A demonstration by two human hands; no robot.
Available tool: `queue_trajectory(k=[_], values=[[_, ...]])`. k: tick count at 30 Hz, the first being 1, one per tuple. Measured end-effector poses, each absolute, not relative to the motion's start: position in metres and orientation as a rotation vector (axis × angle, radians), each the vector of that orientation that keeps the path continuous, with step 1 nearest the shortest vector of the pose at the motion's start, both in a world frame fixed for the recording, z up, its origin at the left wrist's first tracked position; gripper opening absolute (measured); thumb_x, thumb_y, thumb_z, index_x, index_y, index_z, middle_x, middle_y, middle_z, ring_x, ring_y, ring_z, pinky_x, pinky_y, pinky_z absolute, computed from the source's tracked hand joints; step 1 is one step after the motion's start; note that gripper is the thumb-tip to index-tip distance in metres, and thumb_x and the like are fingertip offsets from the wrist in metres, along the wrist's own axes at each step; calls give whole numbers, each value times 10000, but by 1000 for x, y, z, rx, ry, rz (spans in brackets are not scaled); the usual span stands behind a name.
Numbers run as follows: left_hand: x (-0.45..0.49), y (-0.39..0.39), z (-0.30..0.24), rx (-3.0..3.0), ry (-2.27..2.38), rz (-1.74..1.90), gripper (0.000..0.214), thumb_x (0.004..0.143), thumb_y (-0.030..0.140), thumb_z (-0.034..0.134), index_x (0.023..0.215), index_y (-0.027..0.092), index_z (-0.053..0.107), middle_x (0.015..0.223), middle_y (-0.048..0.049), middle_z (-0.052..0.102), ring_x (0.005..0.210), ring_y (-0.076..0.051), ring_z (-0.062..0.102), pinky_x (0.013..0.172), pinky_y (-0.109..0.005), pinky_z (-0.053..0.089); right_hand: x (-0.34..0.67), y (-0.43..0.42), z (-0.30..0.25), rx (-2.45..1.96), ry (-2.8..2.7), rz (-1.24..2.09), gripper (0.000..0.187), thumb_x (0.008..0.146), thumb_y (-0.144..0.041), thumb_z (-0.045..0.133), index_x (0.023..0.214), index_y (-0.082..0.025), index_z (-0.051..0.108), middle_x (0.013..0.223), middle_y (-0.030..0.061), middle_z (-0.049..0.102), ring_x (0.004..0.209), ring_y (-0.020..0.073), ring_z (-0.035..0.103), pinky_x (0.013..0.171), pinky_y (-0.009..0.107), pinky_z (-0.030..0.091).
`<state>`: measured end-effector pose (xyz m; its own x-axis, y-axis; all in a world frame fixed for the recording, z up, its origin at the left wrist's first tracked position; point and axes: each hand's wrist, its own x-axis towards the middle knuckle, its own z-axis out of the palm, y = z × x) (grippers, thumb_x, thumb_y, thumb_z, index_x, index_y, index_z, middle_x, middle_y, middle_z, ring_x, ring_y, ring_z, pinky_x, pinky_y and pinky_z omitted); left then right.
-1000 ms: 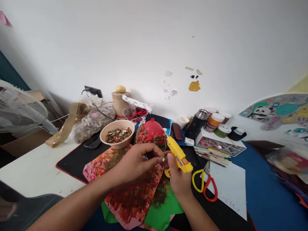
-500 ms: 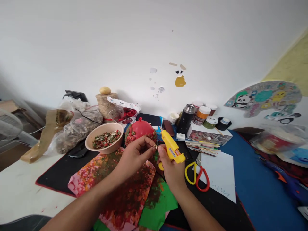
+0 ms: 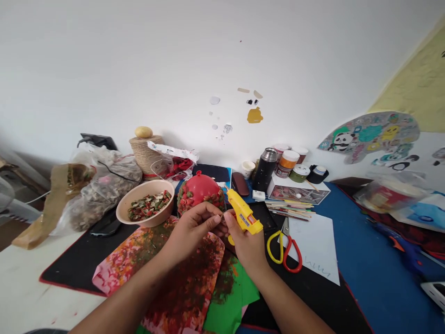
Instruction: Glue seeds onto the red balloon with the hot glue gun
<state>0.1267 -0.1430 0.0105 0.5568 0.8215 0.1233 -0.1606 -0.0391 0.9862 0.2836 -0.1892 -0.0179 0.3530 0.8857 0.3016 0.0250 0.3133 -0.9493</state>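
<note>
My right hand grips a yellow glue gun, nozzle pointing up and left. My left hand is closed in a pinch on a tiny piece I cannot make out, held right at the fingertips of the right hand. Just behind the hands stands a red balloon with small red and green bits stuck round its lower part. A beige bowl of the same coloured bits sits to the left of it. Under my arms lie paint-dabbed sheets in pink, red and green.
Yellow-and-red scissors lie on a white sheet to the right. Behind are paint jars, a black flask, a twine spool, plastic bags and a stack of sticks and paper.
The view has swung to the right and the scene has slid left. My hands stay together, the left pinch now closer against the right fingers beside the glue gun.
</note>
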Motion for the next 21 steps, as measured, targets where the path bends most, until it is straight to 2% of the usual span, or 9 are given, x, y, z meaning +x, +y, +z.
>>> queue_trajectory(k=[11,16,21], values=[[125,-144,5,1445,692,935,365,841,507,901,947,192,752,896,-54,804,824,-209,754,784,-330,636,281,-189,-23,-1107,-1058,763,339,936,-539,785,919,-201,789,855,66,825,788,258,802,703,361,685],[127,-145,1,1435,700,958,377,841,513,903,939,188,738,900,-51,786,829,-203,744,783,-324,634,281,-190,-22,-1108,-1078,740,286,947,-485,778,933,-201,801,870,68,836,786,249,802,718,351,678],[130,-148,-1,1400,690,995,399,847,533,900,962,191,728,936,-49,775,847,-199,743,768,-315,640,280,-191,-19,-1097,-1069,741,311,954,-513,770,937,-204,802,876,69,838,801,252,811,737,351,683]])
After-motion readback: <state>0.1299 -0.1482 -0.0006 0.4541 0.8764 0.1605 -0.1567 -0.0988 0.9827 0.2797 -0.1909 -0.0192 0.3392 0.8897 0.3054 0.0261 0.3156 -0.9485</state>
